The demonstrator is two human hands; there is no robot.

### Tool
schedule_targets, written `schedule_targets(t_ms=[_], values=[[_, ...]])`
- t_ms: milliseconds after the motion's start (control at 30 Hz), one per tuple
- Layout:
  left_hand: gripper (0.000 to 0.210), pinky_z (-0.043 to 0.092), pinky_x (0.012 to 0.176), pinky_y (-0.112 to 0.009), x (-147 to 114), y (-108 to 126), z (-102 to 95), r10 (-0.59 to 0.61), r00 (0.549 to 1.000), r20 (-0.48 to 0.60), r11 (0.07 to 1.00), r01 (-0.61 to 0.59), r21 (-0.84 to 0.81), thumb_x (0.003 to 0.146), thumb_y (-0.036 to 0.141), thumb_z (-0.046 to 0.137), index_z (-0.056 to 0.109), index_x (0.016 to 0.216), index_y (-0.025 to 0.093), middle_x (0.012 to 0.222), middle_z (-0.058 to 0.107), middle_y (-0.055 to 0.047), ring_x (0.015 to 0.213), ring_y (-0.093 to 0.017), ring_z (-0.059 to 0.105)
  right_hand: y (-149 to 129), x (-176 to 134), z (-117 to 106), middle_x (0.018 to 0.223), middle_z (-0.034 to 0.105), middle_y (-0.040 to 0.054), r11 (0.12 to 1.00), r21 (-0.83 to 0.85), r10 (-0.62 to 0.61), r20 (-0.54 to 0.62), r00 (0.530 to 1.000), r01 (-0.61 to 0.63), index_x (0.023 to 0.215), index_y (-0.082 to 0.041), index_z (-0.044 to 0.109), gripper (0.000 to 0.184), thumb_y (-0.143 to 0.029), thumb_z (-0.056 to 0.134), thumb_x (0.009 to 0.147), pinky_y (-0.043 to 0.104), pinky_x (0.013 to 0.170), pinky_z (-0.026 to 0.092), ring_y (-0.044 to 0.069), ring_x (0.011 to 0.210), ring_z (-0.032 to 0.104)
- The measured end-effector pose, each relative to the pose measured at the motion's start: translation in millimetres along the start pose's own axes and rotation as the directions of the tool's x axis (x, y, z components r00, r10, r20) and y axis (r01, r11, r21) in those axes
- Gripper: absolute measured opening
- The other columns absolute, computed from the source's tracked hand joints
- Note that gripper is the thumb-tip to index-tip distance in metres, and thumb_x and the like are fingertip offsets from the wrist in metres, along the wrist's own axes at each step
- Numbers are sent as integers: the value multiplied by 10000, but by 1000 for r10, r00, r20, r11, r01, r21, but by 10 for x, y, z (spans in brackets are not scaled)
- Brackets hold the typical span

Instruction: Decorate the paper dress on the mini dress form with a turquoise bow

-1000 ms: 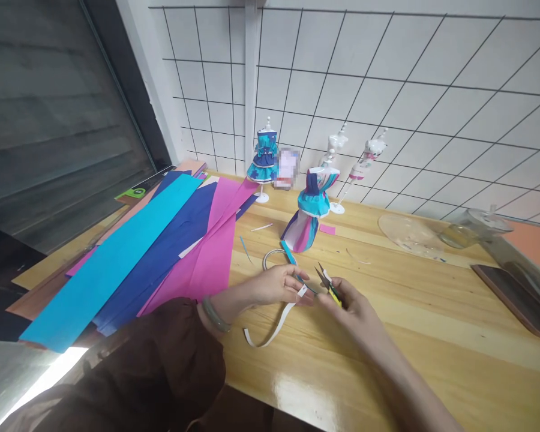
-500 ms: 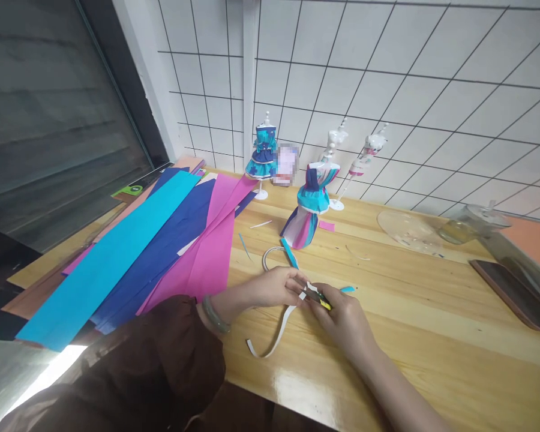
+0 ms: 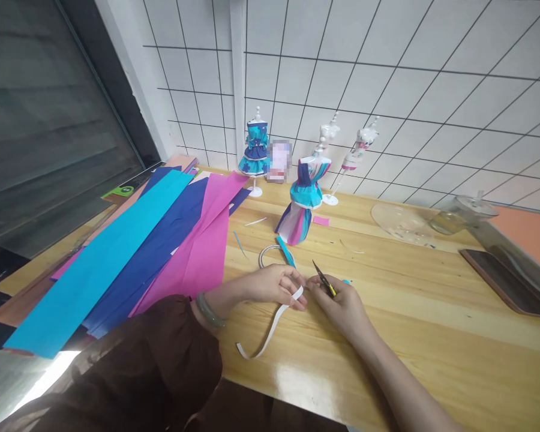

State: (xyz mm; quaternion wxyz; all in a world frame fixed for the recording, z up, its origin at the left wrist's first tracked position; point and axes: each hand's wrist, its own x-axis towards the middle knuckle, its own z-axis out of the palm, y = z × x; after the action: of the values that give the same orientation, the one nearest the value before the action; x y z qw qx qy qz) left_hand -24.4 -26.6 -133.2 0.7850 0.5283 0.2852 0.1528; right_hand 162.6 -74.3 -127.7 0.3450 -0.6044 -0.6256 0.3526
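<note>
A narrow white strip is pinched in my left hand, its tail curling down onto the table. My right hand is closed around small scissors with dark blades and yellow on the handle. Those blades point up and away, apart from the strip. The two hands are close together, fingertips nearly meeting; whether anything small is between them I cannot tell. Just beyond my left hand lie a ring-shaped roll, partly hidden, and a narrow blue strip.
Long blue and pink sheets overlap at left. A doll dress form in a striped gown stands ahead, with other small forms behind. A dark phone-like slab and a glass jar are at right.
The scissors have swung away from the white strip, and their blades now point upward. My hands have drawn slightly apart. The whole view has shifted a little.
</note>
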Motion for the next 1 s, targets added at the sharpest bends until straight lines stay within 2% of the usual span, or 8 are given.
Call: schedule_targets(t_ms=[67,167,267,333,433,567,800,1000], values=[[486,500,798,-332,-9,1,-18,24,999,48,1000,-23,-15,605,260,812,505,970,168,842,704,-58,759,-158,688,-23,9,-20,682,639,35,992,114,52,41,998,-56,776,-161,661,293,-446,593,759,266,608,413,160,647,551],[480,500,811,-342,-25,10,-39,68,990,123,997,-61,-55,637,244,795,496,1007,179,874,707,-72,800,-173,692,-9,25,-66,447,379,-70,923,319,168,167,972,-214,904,-140,642,399,-510,595,761,230,425,239,84,421,311],[491,499,818,-344,-37,26,-48,89,986,139,992,-75,-105,643,221,793,490,1027,183,877,707,-80,828,-187,693,36,22,-109,452,225,-110,867,421,211,178,961,-268,985,-134,595,488,-576,538,786,235,408,132,73,406,175],[502,498,822,-344,-42,40,-48,96,987,126,990,-82,-115,648,218,790,487,1047,183,877,706,-83,835,-192,693,54,4,-128,481,267,-91,914,351,165,133,977,-202,962,-150,589,496,-610,484,808,239,427,178,87,429,234],[524,499,821,-359,-50,63,-42,107,989,106,989,-95,-109,645,222,793,477,1061,185,857,703,-81,822,-199,695,47,-35,-166,548,380,-41,991,117,51,104,993,-63,852,-183,584,489,-623,371,854,259,506,281,129,525,363],[566,499,818,-366,-51,75,-39,102,991,85,989,-92,-119,624,223,807,457,1068,194,839,703,-75,809,-203,697,14,-67,-271,650,459,-11,997,-81,15,157,988,-2,736,-194,531,490,-598,299,888,278,619,337,159,652,432],[566,501,797,-351,-25,44,-58,106,991,77,992,-100,-78,645,221,793,434,1083,199,848,703,-83,809,-205,698,33,-55,-367,668,452,-15,989,-133,106,315,943,-66,684,-194,455,466,-604,337,872,277,635,338,150,664,407],[608,502,793,-352,-21,23,-52,95,990,107,995,-91,-47,637,240,798,422,1113,199,853,694,-73,800,-198,697,-22,-67,-302,646,429,-19,993,-107,71,317,946,-39,667,-196,452,478,-607,326,876,270,612,335,143,643,400]])
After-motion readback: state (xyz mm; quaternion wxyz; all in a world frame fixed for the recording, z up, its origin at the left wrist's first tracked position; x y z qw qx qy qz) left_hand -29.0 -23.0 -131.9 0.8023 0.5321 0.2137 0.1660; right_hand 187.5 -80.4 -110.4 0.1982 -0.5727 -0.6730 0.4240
